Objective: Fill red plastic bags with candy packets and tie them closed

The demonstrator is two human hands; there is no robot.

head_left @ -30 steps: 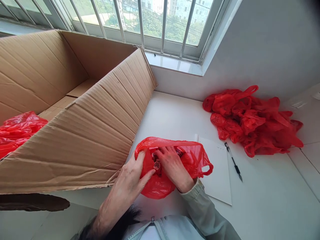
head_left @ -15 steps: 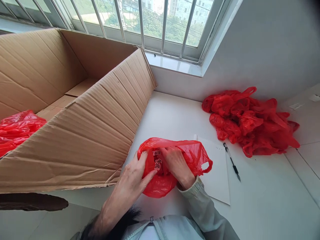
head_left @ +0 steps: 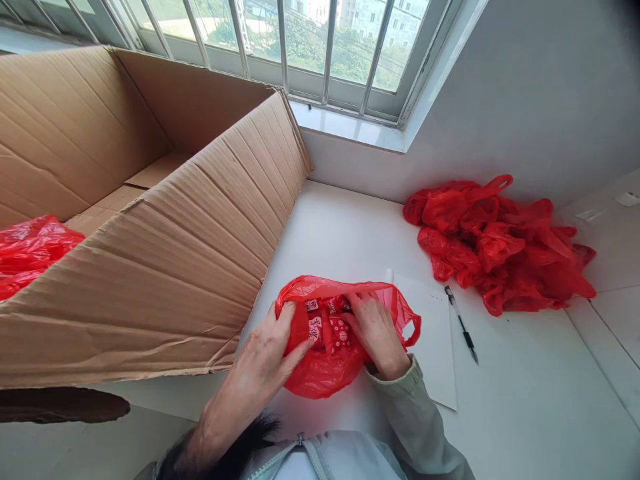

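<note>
A red plastic bag point(head_left: 320, 377) lies on the white table, its mouth spread open toward me. My left hand point(head_left: 267, 347) grips the bag's left rim, thumb toward the mouth and fingers around the side. Inside sit several small red packets point(head_left: 341, 332) with white print and dots. My right hand point(head_left: 375, 330) reaches into the bag from the right, its thumb and fingers apart beside the packets. Its fingertips are partly hidden by the packets and the film. A loop handle of the bag sticks out to the right of that hand.
A large cardboard box point(head_left: 200, 247) stands on the left, with red plastic point(head_left: 35, 253) inside. A pile of red plastic bags point(head_left: 500, 247) lies at the right by the wall. White paper point(head_left: 435, 360) and a black pen point(head_left: 463, 325) rest right of my hands. A barred window is behind.
My right hand has shifted right inside the bag, uncovering more of the packets. My left hand keeps its hold on the rim. The view has moved slightly.
</note>
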